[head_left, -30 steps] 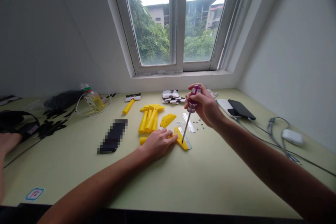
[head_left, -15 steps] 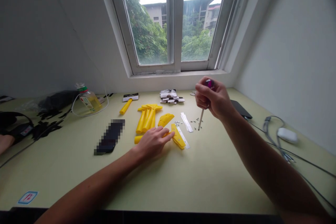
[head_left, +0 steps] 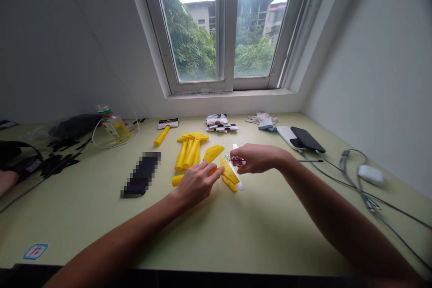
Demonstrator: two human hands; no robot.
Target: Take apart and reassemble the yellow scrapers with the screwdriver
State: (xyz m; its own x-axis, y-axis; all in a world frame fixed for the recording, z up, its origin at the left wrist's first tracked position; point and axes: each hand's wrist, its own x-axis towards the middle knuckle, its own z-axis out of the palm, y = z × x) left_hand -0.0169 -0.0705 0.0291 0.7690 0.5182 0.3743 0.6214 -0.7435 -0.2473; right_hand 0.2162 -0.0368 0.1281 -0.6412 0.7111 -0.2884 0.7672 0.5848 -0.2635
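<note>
My left hand (head_left: 199,183) lies over the handle of a yellow scraper (head_left: 177,180), its fingers curled round it near the head. The head's yellow cover plate (head_left: 228,168) sits askew over the piece beneath, with a white strip (head_left: 240,186) alongside. My right hand (head_left: 258,158) is closed on a screwdriver, its purple handle (head_left: 238,160) showing at the fingers. The shaft (head_left: 312,160) appears to stick out to the right beyond the wrist. These fingertips are beside the cover plate and small metal nuts (head_left: 227,158); whether they pinch anything small is hidden.
Several yellow handles (head_left: 189,153) lie behind my left hand, near a loose yellow plate (head_left: 213,153). Further back are packets (head_left: 218,122) and gloves (head_left: 263,120). A phone (head_left: 141,177) lies left, beside a bottle (head_left: 114,128). Cables (head_left: 357,184) run along the right.
My right hand has come down and left to the scraper head, and the screwdriver has swung from upright to lying sideways. The cover plate has turned out of line. My left hand stays put.
</note>
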